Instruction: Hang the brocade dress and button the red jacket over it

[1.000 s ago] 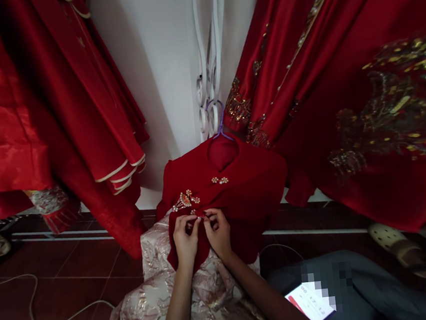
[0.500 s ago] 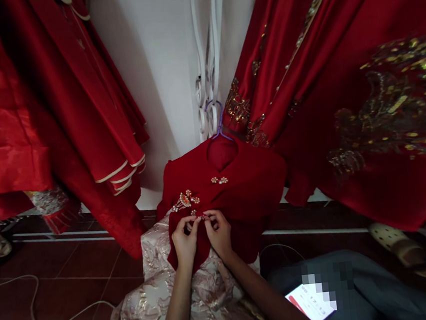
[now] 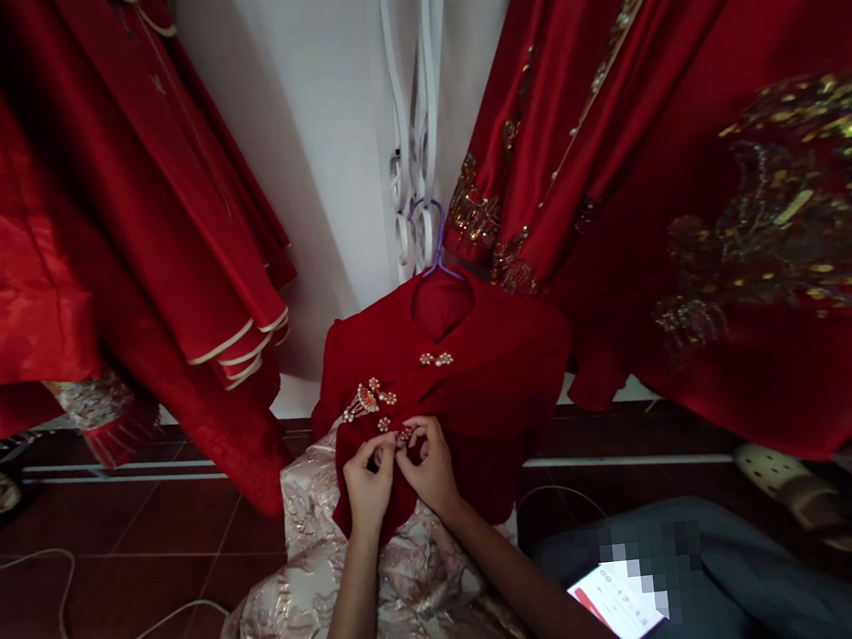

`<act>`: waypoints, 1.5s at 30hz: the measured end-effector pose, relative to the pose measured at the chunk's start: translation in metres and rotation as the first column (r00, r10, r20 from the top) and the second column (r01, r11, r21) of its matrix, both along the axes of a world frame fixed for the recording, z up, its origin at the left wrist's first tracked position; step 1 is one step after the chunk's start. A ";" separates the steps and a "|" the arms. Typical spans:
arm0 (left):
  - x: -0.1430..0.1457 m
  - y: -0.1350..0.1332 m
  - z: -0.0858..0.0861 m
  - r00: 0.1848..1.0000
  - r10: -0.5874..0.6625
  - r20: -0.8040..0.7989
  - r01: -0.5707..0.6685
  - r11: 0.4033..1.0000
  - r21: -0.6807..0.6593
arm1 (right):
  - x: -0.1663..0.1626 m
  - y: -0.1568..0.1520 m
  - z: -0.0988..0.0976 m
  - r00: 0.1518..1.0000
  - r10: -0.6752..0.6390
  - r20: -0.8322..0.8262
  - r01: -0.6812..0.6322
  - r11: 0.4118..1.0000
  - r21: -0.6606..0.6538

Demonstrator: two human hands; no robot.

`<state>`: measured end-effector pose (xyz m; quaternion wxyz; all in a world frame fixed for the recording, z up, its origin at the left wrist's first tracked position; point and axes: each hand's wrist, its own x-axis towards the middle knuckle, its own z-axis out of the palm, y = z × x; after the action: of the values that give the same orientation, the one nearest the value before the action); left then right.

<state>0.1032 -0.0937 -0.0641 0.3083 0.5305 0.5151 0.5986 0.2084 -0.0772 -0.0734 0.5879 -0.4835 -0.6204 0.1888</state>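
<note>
A dark red top hangs from a purple hanger, its lower part lying over my lap. My left hand is closed in a pinch on the top's front, below a jewelled fan-shaped brooch with pearl tassels. Close beside it, my right hand pinches at a small flower-shaped button, fingertips nearly touching those of the left. Another flower button sits just above the left fingertips. A pair of matching buttons joins the front under the neckline. The fingers partly hide what they grip.
Pink-and-gold brocade cloth spreads beneath the top. Red garments hang at left, and a sequinned red gown at right. A lit phone rests on dark blue-grey fabric. A pale cable crosses the tiled floor.
My right hand has shifted slightly left and its fingers have turned inward toward the left fingertips. The left hand stays almost in place, still pinching.
</note>
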 end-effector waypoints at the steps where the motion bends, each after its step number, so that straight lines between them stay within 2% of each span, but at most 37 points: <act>1: 0.000 -0.001 0.001 1.000 -0.015 0.009 0.015 1.000 0.011 | 0.000 0.000 0.000 1.000 -0.002 0.005 0.002 1.000 0.000; 5: 0.000 0.000 0.004 0.998 -0.049 0.040 0.048 0.998 0.034 | 0.001 0.000 0.000 1.000 -0.014 -0.011 0.014 1.000 -0.006; 7: -0.001 0.004 0.006 0.997 -0.022 0.075 0.021 1.000 0.014 | 0.002 -0.001 0.000 0.999 -0.018 -0.041 0.018 1.000 -0.005; 10: -0.004 0.016 0.013 0.982 0.016 0.186 -0.005 0.998 -0.060 | 0.003 -0.003 0.000 0.995 -0.023 -0.095 0.024 1.000 0.006; 13: -0.005 0.032 0.023 0.958 -0.018 0.286 0.055 0.991 -0.120 | 0.004 -0.006 0.000 0.989 -0.040 -0.145 0.042 0.999 0.010; 16: 0.000 0.045 0.031 0.932 -0.028 0.361 0.084 0.987 -0.139 | 0.006 -0.007 0.000 0.987 -0.051 -0.155 0.054 0.998 0.013; 19: 0.008 0.052 0.034 0.904 0.014 0.427 0.052 0.988 -0.143 | 0.007 -0.007 0.000 0.987 -0.031 -0.159 0.031 1.000 -0.002; 23: 0.017 0.052 0.031 0.898 0.064 0.435 -0.007 0.991 -0.132 | 0.007 -0.006 -0.001 0.986 -0.020 -0.167 0.017 1.000 -0.019; 26: 0.020 0.052 0.030 0.901 0.132 0.413 -0.098 0.990 -0.102 | 0.007 -0.005 -0.001 0.986 -0.017 -0.164 0.014 1.000 -0.021; 28: 0.022 0.053 0.032 0.915 0.120 0.386 -0.090 0.991 -0.096 | 0.008 -0.006 -0.001 0.987 -0.014 -0.161 0.011 1.000 -0.022; 32: 0.026 0.057 0.054 0.972 -0.066 0.224 0.075 0.997 -0.036 | 0.010 -0.006 -0.002 0.990 -0.073 -0.121 0.075 0.997 0.017; 34: 0.029 0.060 0.070 0.990 -0.123 0.067 0.117 0.990 0.084 | 0.011 -0.007 -0.003 0.990 -0.090 -0.104 0.094 0.995 0.032; 36: 0.032 0.065 0.086 0.976 -0.142 -0.167 0.178 0.959 0.221 | 0.011 -0.007 -0.004 0.992 -0.086 -0.093 0.088 0.996 0.026; 38: 0.035 0.069 0.099 0.896 -0.085 -0.435 0.239 0.919 0.313 | 0.011 -0.007 -0.004 0.992 -0.086 -0.092 0.088 0.996 0.016; 40: 0.037 0.073 0.109 0.762 0.036 -0.647 0.268 0.892 0.364 | 0.011 -0.007 -0.003 0.991 -0.096 -0.096 0.098 0.995 0.011; 43: 0.038 0.080 0.117 0.562 0.167 -0.810 0.309 0.866 0.393 | 0.011 -0.007 -0.002 0.989 -0.108 -0.102 0.109 0.994 0.008; 45: 0.038 0.083 0.120 0.508 0.194 -0.839 0.339 0.851 0.401 | 0.012 -0.007 -0.001 0.989 -0.098 -0.109 0.099 0.995 0.004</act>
<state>0.1409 -0.0104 0.0556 -0.1168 0.8393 0.3929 0.3571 0.2201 -0.0844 -0.0747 0.6316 -0.4997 -0.5639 0.1827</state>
